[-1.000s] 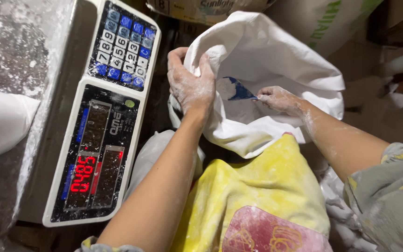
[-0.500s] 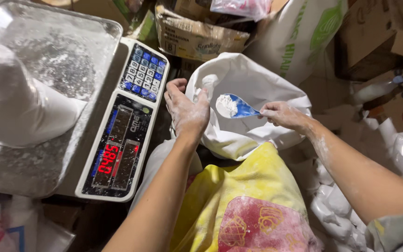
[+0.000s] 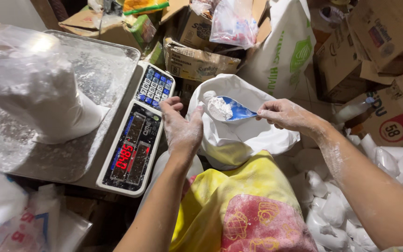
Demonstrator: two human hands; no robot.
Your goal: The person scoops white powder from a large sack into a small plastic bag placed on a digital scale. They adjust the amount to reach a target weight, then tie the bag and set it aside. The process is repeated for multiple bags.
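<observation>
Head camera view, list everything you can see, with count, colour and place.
Scoop: one, blue, heaped with white powder, over the sack.
Sack: one, white, open, centre.
Scale: one, white with dark panel, left.
Scale tray: one, metal, dusted.
Powder bag: one, clear, on the tray.
Small filled bags: many, white, lower right.
Cardboard boxes: several, brown, behind.
Apron: one, yellow and pink.
Left hand: grip on sack rim.
Right hand: grip on scoop handle.

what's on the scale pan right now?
A clear plastic bag of white powder stands on the metal pan, with loose powder dusted around it. The pan surface under the bag is covered.
</observation>
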